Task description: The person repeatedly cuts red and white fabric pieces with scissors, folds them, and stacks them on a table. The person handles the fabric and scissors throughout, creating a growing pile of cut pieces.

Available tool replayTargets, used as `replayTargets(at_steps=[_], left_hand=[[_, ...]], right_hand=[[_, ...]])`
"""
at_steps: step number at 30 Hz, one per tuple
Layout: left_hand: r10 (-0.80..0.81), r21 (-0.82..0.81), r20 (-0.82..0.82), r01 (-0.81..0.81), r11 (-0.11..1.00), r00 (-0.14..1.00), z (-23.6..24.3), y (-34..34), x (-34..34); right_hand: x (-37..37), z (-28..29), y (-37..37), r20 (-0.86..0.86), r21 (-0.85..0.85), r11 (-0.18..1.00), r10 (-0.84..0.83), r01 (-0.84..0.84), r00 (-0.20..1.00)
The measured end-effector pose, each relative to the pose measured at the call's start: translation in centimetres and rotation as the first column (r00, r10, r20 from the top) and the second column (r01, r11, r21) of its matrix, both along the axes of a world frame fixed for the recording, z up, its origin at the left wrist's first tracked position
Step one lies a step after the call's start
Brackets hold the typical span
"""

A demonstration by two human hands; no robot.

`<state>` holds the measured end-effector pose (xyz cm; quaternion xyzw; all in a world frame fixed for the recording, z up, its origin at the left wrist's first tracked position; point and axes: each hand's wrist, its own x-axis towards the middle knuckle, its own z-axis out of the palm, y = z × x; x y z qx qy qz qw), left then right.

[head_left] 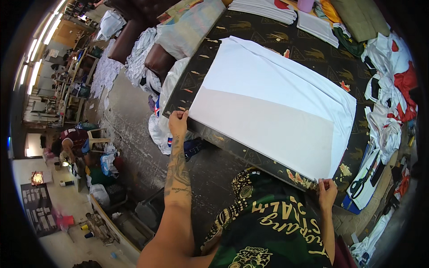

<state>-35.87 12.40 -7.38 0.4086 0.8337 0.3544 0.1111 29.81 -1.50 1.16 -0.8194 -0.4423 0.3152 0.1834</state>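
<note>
A white fabric piece with diagonal creases lies on a dark, patterned, scuffed tabletop; a pale greyish panel covers its near part. My left hand pinches the near left corner of the fabric at the table edge. My right hand pinches the near right corner, also at the table's edge. Black-handled scissors lie to the right, on a pale stack beside a blue item.
Folded white stacks sit at the back, crumpled garments along the right. Bagged bundles and brown seats flank the left. Beyond the floor, another person bends beside a chair and workbench with sewing machines.
</note>
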Motion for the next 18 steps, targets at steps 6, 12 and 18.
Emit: replayTargets(at_steps=[6, 12, 18], left_hand=[[-0.154, 0.080, -0.263, 0.180, 0.980, 0.953, 2.9, 1.8, 4.7], [-0.900, 0.057, 0.009, 0.898, 0.436, 0.437, 6.6, 0.1, 28.3], [-0.989, 0.030, -0.008, 0.989, -0.147, -0.147, 5.7, -2.6, 44.7]], right_hand=[[2.9, -1.6, -0.3, 0.121, 0.100, 0.992, -0.084, 0.072, 0.989], [12.7, 1.1, -3.0, 0.517, 0.312, 0.933, -0.323, 0.177, 0.793], [16.4, -0.7, -1.6, 0.527, 0.192, 0.953, -0.301, 0.234, 0.794]])
